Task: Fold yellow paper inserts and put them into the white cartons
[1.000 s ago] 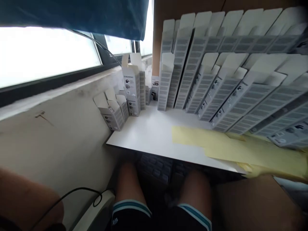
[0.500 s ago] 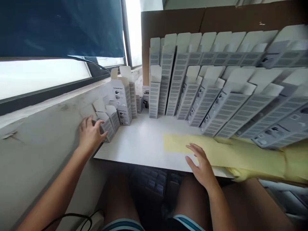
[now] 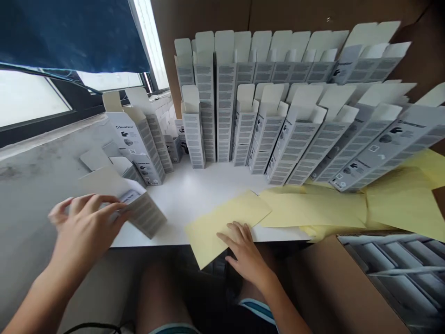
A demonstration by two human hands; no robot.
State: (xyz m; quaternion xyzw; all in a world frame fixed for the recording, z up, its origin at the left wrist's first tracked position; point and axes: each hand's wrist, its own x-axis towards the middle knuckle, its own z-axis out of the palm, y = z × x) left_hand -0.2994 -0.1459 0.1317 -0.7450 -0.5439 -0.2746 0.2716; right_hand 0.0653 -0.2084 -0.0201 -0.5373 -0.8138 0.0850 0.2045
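Observation:
My left hand [image 3: 88,220] grips the upper edge of a small grey printed carton [image 3: 148,214] at the table's left front. The carton stands tilted, with its white top flap raised. My right hand [image 3: 243,253] lies with outstretched fingers on a loose yellow paper sheet [image 3: 225,218], which overhangs the front edge. Its thumb is apart from the fingers. Behind the held carton, another small carton [image 3: 134,174] with lifted flaps stands against the wall.
Tall stacked cartons [image 3: 151,148] stand at the left, and rows of open-flapped cartons [image 3: 295,144] line the back. More yellow paper [image 3: 323,208] lies at the right. A cardboard box [image 3: 333,287] with dividers sits at the lower right. The white table [image 3: 205,185] ends at a dark front edge.
My left hand has brought the small carton away from the wall, toward the table's front. My right hand has moved left and down onto the yellow sheet, which has slid left and turned. The view has shifted right.

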